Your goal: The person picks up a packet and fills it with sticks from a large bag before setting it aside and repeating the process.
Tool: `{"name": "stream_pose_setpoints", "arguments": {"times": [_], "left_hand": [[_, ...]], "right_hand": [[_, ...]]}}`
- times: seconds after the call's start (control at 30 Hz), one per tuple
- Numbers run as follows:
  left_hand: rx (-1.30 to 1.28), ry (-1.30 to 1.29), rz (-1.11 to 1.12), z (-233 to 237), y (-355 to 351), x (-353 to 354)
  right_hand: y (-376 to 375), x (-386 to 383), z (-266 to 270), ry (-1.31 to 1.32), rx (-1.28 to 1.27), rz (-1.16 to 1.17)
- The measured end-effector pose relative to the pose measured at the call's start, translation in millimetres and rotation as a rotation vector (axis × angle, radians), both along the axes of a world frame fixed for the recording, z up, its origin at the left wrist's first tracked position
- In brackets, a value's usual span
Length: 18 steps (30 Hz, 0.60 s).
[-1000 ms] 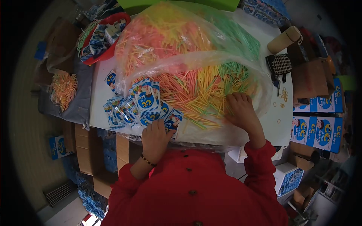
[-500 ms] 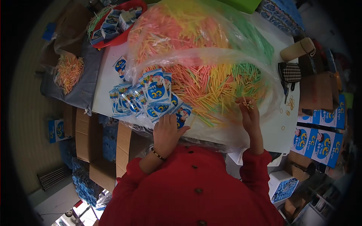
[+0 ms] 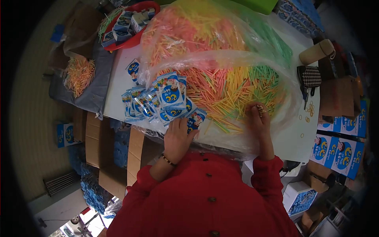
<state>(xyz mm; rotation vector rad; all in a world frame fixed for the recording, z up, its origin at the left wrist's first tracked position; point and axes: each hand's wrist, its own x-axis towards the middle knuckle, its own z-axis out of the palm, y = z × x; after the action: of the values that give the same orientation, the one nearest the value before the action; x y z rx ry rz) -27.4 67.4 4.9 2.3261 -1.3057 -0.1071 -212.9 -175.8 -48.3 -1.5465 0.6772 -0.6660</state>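
My left hand [image 3: 177, 138] lies with its fingers stretched over the lower edge of a spread of blue-and-white printed packets [image 3: 171, 93]. Its thumb rests against a single packet [image 3: 196, 119] at the right of that spread. My right hand [image 3: 259, 124] is closed around a small bunch of thin sticks [image 3: 260, 110], their pale ends showing above the fingers. It is over the near right edge of a large heap of pink, yellow and green sticks [image 3: 221, 87]. A clear plastic bag [image 3: 229, 55] lies open around the heap.
A red basin [image 3: 138, 39] with small boxes stands at the back left. More sticks [image 3: 79, 77] lie on a grey surface. Rubber bands [image 3: 310, 108], a checkered pouch [image 3: 309, 76] and a beige cylinder [image 3: 317, 52] are at the right. Open cartons [image 3: 94, 138] stand below the table's left side.
The whole view has shifted slightly to the right. My right hand has turned a little with the sticks in it and is blurred. My left hand stays on the packets.
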Motion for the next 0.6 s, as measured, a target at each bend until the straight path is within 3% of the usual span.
{"name": "stream_pose_setpoints", "arguments": {"times": [0.23, 0.37, 0.43, 0.47, 0.5, 0.53, 0.57, 0.6], "left_hand": [[-0.086, -0.050, 0.067, -6.7, -3.9, 10.3], [-0.090, 0.154, 0.054, -16.5, -2.3, 17.8], [-0.131, 0.235, 0.053, -12.2, -3.7, 20.7], [-0.102, 0.420, 0.122, -8.6, -3.6, 21.0], [-0.070, 0.607, 0.190, -4.4, -4.6, 20.9], [-0.067, 0.610, 0.183, -2.5, -5.0, 20.7], [-0.101, 0.636, 0.165, -1.1, -5.6, 20.7], [-0.137, 0.662, 0.149, -0.6, -6.5, 21.4]], "right_hand": [[-1.6, 1.4, -8.3, -0.037, 0.051, -0.079], [3.8, 2.4, -4.0, -0.036, 0.012, -0.160], [6.2, 2.8, -2.5, 0.061, -0.224, -0.063], [4.9, 4.4, -1.1, 0.062, -0.223, -0.069], [2.1, 7.7, 2.4, 0.113, -0.431, 0.008], [0.7, 7.9, 4.5, 0.166, -0.638, 0.087], [1.1, 4.5, 1.6, 0.170, -0.640, 0.080], [1.9, 2.8, -0.5, 0.088, -0.273, 0.034]]}}
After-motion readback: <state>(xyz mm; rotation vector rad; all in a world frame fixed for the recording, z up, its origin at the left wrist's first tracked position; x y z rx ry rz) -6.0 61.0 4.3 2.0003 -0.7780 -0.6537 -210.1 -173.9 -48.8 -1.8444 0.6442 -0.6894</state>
